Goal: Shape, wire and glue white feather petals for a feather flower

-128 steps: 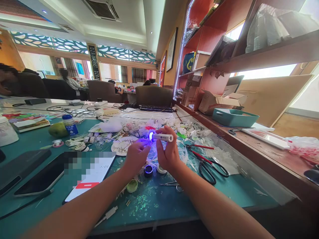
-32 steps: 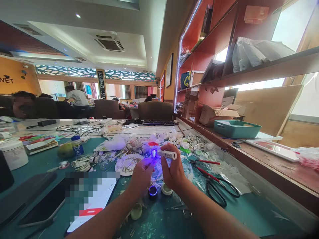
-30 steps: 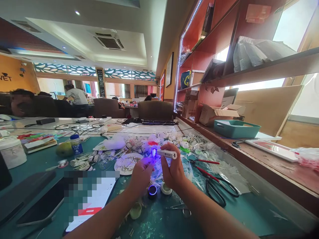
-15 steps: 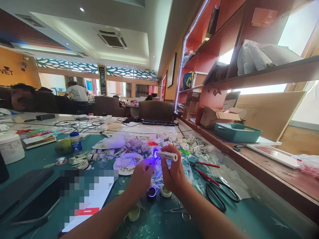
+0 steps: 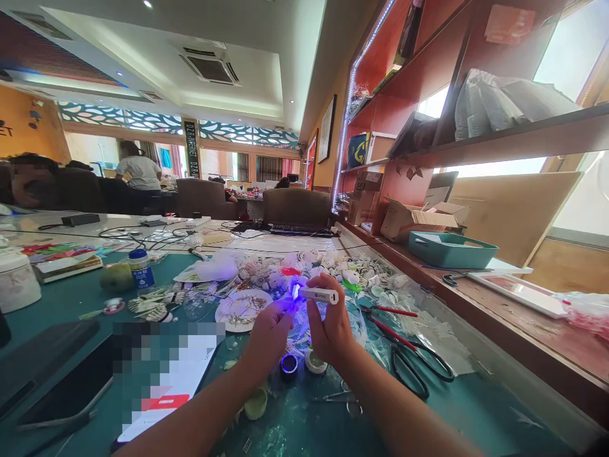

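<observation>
My right hand (image 5: 330,320) is closed round a small white UV lamp (image 5: 320,295), whose lit end throws violet light to the left. Close beside that end, my left hand (image 5: 270,330) pinches a small piece that is washed out by the glow, so its kind cannot be made out. Below the hands stand a small dark jar (image 5: 288,366) and a small pale jar (image 5: 316,362). A white plate (image 5: 226,324) with thin wiry bits on it lies left of my left hand. Behind the hands spreads a heap of white shuttlecocks (image 5: 328,260) and feathers.
Red pliers (image 5: 394,312), black-handled shears (image 5: 419,355) and small scissors (image 5: 352,406) lie to the right. A phone (image 5: 176,381), a blue-and-white bottle (image 5: 141,270) and a white tub (image 5: 16,279) are left. A teal tray (image 5: 451,251) sits on the right ledge. People sit and stand farther back.
The view has shifted slightly. Both hands keep nearly the same place, with the lamp still lit against the small piece. A person in the background has changed posture a little.
</observation>
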A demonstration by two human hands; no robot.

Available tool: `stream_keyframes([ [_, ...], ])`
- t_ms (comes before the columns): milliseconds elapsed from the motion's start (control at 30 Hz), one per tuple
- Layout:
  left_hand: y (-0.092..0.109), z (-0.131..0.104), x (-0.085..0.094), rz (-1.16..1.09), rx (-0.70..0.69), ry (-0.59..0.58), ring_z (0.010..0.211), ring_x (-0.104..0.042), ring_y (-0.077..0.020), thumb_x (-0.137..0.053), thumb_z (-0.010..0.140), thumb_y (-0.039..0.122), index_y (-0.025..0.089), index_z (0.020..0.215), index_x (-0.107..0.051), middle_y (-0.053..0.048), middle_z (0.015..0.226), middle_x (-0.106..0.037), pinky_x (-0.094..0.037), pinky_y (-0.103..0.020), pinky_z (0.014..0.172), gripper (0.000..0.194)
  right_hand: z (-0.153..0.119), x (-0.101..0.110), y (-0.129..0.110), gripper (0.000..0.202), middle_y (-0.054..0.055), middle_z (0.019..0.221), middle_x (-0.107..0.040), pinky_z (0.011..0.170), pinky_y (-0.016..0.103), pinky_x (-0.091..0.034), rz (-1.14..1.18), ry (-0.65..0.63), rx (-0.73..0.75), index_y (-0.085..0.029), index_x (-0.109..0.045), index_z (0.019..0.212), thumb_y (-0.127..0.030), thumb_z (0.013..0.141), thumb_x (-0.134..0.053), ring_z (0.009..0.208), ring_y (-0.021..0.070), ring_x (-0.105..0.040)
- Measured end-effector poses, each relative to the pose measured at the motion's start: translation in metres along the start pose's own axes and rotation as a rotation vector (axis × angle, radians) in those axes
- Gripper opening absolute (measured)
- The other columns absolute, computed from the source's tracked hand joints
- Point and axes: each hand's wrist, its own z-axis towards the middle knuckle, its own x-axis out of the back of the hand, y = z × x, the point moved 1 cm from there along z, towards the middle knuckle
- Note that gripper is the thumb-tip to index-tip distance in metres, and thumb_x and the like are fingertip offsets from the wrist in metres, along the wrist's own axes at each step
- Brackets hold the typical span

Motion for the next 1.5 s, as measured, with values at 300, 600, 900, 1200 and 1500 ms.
stream_keyframes([
  [300,0.001,-0.003,0.000,-0.027,-0.039,0.015,0.083,-0.071,-0.0186,-0.063,0.103,0.039,0.015,0.108,-0.069,-0.004,0.099,-0.072,-0.061,-0.037,0.076,0.025,0.004,0.002,0.000,0.049,0.013,0.115,-0.065,0.090,0.047,-0.058,-0.048,-0.005,0.015,-0.021,-0.038,0.144,-0.009,0.097,-0.049,0.104,0.0253,-0.067],
  [600,0.002,-0.006,-0.004,-0.016,-0.058,0.019,0.092,-0.072,-0.0212,-0.064,0.102,0.038,0.016,0.116,-0.068,-0.007,0.110,-0.072,-0.062,-0.041,0.083,0.027,-0.003,0.001,0.004,0.054,0.013,0.118,-0.063,0.093,0.053,-0.055,0.003,-0.051,0.012,-0.022,-0.036,0.148,-0.011,0.098,-0.051,0.106,0.0271,-0.066],
  [900,0.005,-0.009,-0.004,-0.012,-0.103,0.001,0.096,-0.071,-0.0220,-0.064,0.102,0.036,0.016,0.115,-0.069,-0.007,0.112,-0.072,-0.061,-0.042,0.085,0.025,-0.001,0.003,0.002,0.055,0.012,0.116,-0.063,0.093,0.055,-0.054,-0.007,-0.049,0.029,-0.023,-0.035,0.149,-0.011,0.098,-0.051,0.103,0.0267,-0.065],
  [1200,0.001,-0.010,-0.007,-0.058,-0.033,-0.060,0.083,-0.071,-0.0183,-0.063,0.102,0.038,0.015,0.110,-0.069,-0.005,0.102,-0.073,-0.062,-0.036,0.075,0.025,0.001,0.003,0.002,0.055,0.011,0.114,-0.063,0.090,0.052,-0.055,-0.015,-0.050,0.051,-0.025,-0.035,0.148,-0.012,0.097,-0.051,0.102,0.0257,-0.065],
  [1500,0.003,-0.009,-0.005,-0.061,-0.036,-0.018,0.092,-0.072,-0.0211,-0.064,0.102,0.038,0.015,0.115,-0.069,-0.007,0.110,-0.072,-0.062,-0.040,0.082,0.026,0.002,0.004,0.000,0.054,0.012,0.115,-0.063,0.091,0.054,-0.055,-0.031,-0.054,0.039,-0.024,-0.035,0.148,-0.013,0.098,-0.051,0.102,0.0266,-0.066],
])
